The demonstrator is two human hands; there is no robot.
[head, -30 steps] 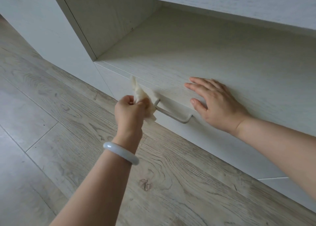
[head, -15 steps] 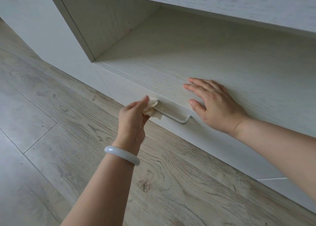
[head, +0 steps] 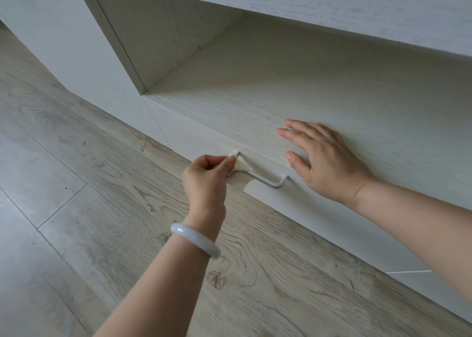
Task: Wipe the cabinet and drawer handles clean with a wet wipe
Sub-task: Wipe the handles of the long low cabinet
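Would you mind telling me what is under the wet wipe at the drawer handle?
The wet wipe, pinched by the left hand, drapes over the left end of the drawer handle. That stretch of bar is covered; only its tip and the bare right part show, against the drawer front.

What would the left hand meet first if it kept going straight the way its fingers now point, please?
Probably the left end of the drawer handle, where the left hand pinches the wet wipe, then the drawer front right behind it; depth is hard to judge.
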